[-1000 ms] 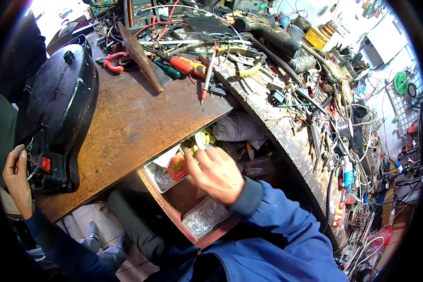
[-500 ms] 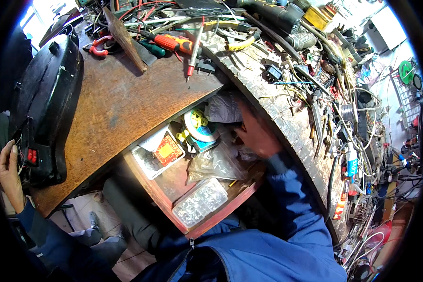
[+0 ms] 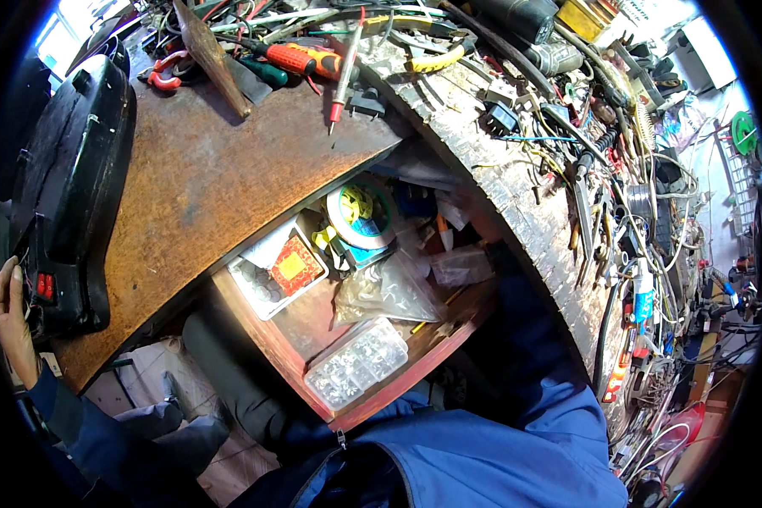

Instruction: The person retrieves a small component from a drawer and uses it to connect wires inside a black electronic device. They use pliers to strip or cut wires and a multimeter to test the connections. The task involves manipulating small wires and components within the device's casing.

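The black case point(image 3: 76, 169) lies at the wooden surface's left edge, toward ten o'clock in the view, with a red switch point(image 3: 46, 286) set in its near end at nine. Just beside that switch, between eight and nine, the left grip point(image 3: 13, 313) meets the case's outer edge — fingers close together, though I cannot tell whether they clamp on anything. The right grip is out of sight; its blue sleeve point(image 3: 559, 406) runs up from five o'clock into shadow beside the drawer, so I cannot say how its fingers stand.

The open drawer point(image 3: 267, 343) spans five to eight o'clock around the middle. In it sit a white tray point(image 3: 298, 296) with a red-and-yellow packet point(image 3: 298, 267), a pale ring point(image 3: 337, 222), a clear bag point(image 3: 385, 288) — its contents seem pale, perhaps small parts — and a clear compartment box point(image 3: 356, 364).

On the wooden surface point(image 3: 203, 186), red-handled pliers point(image 3: 169, 72) lie toward ten, an orange screwdriver point(image 3: 300, 61) at eleven, and a red-and-white probe point(image 3: 345, 76) near twelve. Cables and tools crowd the pale workbench point(image 3: 516, 220) from twelve round to four.
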Motion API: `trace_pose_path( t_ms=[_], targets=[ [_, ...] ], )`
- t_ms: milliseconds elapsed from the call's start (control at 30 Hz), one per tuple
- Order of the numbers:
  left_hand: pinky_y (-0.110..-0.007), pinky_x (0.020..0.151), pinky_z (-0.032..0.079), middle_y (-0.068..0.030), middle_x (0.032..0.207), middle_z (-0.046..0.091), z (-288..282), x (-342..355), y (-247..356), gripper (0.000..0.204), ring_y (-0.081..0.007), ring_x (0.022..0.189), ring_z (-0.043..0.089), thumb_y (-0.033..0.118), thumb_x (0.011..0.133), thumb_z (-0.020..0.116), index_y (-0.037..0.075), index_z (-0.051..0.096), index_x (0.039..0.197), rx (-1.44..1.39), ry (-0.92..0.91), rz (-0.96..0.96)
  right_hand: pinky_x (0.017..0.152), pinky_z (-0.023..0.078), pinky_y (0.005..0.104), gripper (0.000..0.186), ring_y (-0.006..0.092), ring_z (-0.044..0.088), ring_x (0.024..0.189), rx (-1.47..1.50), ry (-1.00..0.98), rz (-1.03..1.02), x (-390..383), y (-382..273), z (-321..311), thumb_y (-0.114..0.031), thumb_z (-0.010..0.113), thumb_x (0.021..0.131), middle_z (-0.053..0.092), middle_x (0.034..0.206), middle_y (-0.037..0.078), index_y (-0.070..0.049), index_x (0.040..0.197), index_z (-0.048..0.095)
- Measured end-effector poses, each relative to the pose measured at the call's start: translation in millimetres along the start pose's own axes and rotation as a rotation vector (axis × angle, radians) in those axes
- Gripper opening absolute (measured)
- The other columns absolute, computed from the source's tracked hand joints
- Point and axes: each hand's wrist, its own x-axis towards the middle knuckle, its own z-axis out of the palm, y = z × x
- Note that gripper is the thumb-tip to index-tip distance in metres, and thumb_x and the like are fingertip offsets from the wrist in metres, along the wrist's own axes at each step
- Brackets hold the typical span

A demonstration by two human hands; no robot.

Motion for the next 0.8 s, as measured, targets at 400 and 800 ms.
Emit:
trace_pose_path(
  t_ms=[400,800],
  targets=[
    [-0.027,0.103,0.048,-0.0058,0.120,0.072,3.5,-3.2,26.1,0.032,-0.0139,0.114,0.065,0.021,0.102,0.068,0.005,0.072,0.129,-0.061,0.023,0.065,0.072,0.052,0.0428,0.057,0.0343,0.063,0.086,0.126,-0.149,-0.139,16.3,-155.1,-83.3,-0.039,0.084,0.076,0.060,0.091,0.018,0.005,0.102,0.060],
    [-0.029,0.105,0.050,-0.0042,0.124,0.073,0.3,-13.0,28.1,0.033,-0.0140,0.116,0.067,0.029,0.101,0.069,0.013,0.073,0.130,-0.004,0.053,0.102,0.078,0.052,0.0419,0.046,0.0279,0.062,0.079,0.578,-0.173,0.188,24.4,-97.3,-83.6,-0.019,0.070,0.091,0.064,0.087,0.018,0.004,0.129,0.061]
  ],
)
